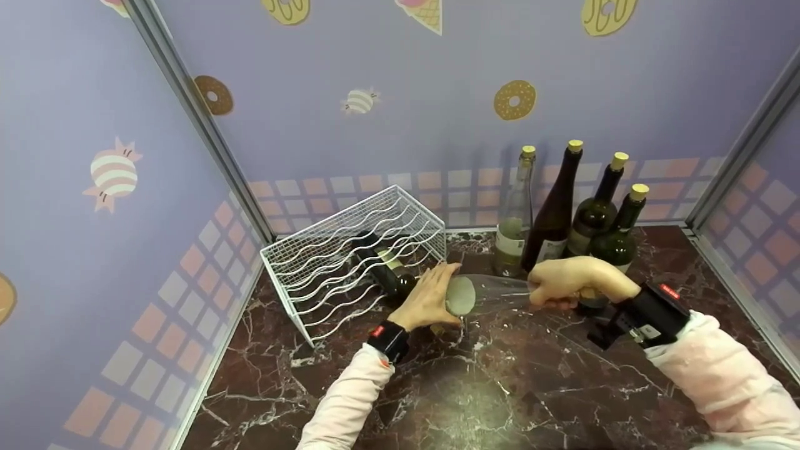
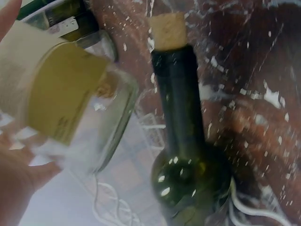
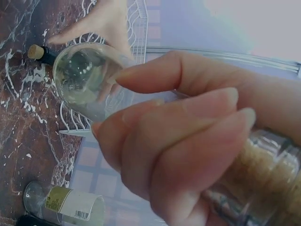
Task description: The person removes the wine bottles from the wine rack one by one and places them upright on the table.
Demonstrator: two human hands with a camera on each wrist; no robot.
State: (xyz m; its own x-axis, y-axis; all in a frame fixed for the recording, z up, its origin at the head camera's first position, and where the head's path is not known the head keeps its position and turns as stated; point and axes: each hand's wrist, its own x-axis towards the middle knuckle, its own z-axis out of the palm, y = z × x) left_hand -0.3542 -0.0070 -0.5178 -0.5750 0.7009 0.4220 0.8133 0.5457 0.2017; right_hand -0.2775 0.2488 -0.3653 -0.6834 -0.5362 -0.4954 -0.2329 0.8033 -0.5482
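Observation:
A clear bottle (image 1: 503,292) lies level above the table, its base end toward my left hand. My right hand (image 1: 556,281) grips its corked neck, fingers curled round it in the right wrist view. My left hand (image 1: 430,297) is beside the base with thumb and fingers spread; whether it touches the glass I cannot tell. In the left wrist view the bottle's label (image 2: 66,92) faces the camera. A dark green corked bottle (image 2: 181,117) lies in the white wire rack (image 1: 281,250), its neck end near my left wrist.
Several corked bottles stand at the back right: a clear one (image 1: 510,240), a tall brown one (image 1: 553,215), and green ones (image 1: 594,215) beside it, close to my right hand. Patterned panels (image 1: 437,125) enclose the marbled table (image 1: 437,400).

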